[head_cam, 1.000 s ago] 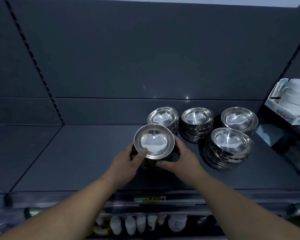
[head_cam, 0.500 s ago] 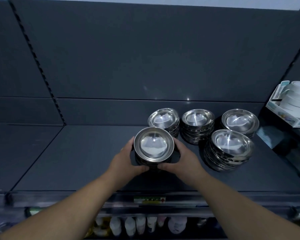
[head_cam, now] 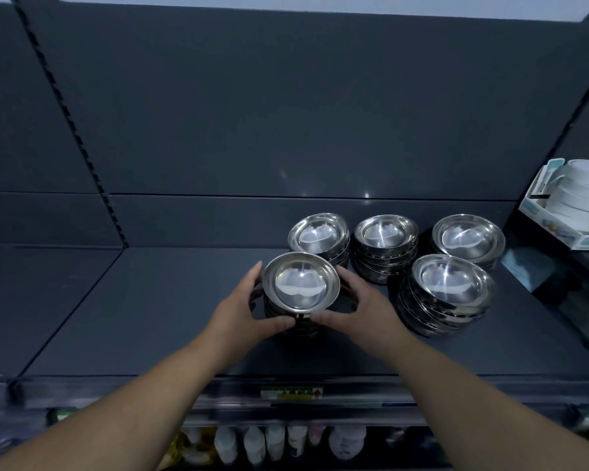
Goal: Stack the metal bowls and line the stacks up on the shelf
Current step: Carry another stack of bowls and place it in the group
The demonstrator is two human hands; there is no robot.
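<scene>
Bare forearms lead to a bare left grip (right grip likewise).

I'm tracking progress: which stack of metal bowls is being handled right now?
The front left stack: the left hand and right hand clasp its sides. No other is touched, and it stands leftmost.

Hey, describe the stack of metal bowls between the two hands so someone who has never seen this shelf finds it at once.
On the dark grey metal shelf, stacks of shiny round steel bowls sit right of centre: a back row of three, two in front. Yours is the front left stack. It alone is cupped between the left hand and the right hand.
</scene>
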